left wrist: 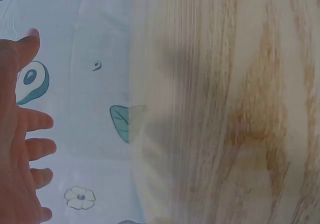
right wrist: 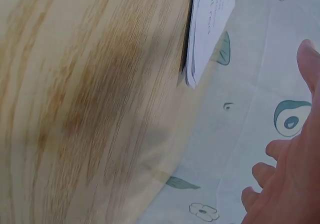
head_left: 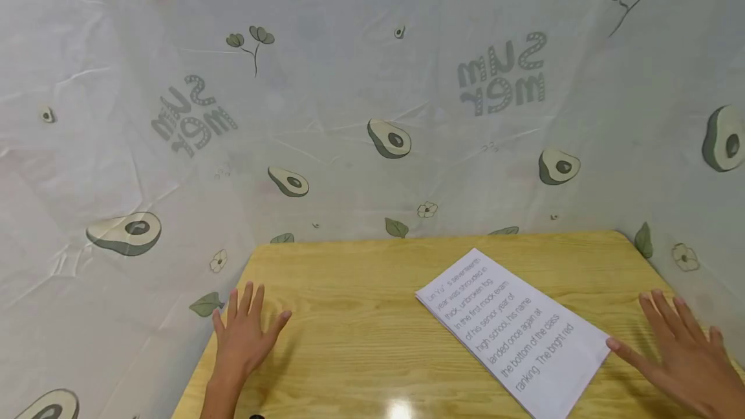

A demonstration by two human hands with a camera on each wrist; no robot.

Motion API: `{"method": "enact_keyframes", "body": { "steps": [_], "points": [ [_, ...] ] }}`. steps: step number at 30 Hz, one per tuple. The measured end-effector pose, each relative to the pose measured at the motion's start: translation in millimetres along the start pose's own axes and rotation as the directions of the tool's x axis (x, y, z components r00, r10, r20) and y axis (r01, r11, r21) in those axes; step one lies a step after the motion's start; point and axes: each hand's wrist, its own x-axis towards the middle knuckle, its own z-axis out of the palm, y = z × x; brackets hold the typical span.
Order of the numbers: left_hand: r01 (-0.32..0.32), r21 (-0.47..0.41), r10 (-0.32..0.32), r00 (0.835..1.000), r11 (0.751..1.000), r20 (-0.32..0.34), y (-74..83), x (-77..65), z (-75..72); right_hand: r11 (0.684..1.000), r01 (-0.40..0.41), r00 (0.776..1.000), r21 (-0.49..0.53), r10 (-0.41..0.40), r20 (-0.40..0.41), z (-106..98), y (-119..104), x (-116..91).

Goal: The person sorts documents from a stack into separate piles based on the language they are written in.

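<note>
A stack of white paper sheets (head_left: 512, 335) with printed English text lies at a slant on the wooden table (head_left: 349, 328), right of the middle. My left hand (head_left: 243, 335) is held over the table's left side, fingers spread and holding nothing. On the other side, my right hand (head_left: 687, 357) hovers with spread fingers near the papers' right corner; its thumb tip overlaps that corner in the head view, but the right wrist view shows the hand apart from the paper stack (right wrist: 210, 29). In the left wrist view the left hand (left wrist: 22, 149) has only bare table and curtain before it.
A pale curtain (head_left: 337, 83) printed with avocados, leaves and "summer" lettering surrounds the table's back and sides. A small dark object (head_left: 257, 416) shows at the bottom edge, near the left forearm; its kind cannot be made out. Light glares on the table's front.
</note>
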Motion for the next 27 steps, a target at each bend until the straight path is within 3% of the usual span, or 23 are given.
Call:
{"method": "enact_keyframes", "body": {
  "steps": [11,21,27],
  "points": [
    [0.026,-0.002,-0.026,0.999,1.0,0.033,-0.6,-3.0,2.6,0.999,0.051,0.999,0.019,-0.05,-0.012,5.3,-4.1,7.8],
    [0.016,-0.017,-0.016,1.0,1.0,0.01,2.1,-1.6,8.0,0.996,0.079,0.997,0.039,-0.078,-0.024,9.2,-4.0,12.0],
    [-0.005,-0.074,0.004,1.0,0.997,-0.01,11.8,0.2,15.8,0.99,0.06,0.991,0.127,-0.074,0.11,9.3,-5.7,18.3]
  ]
}}
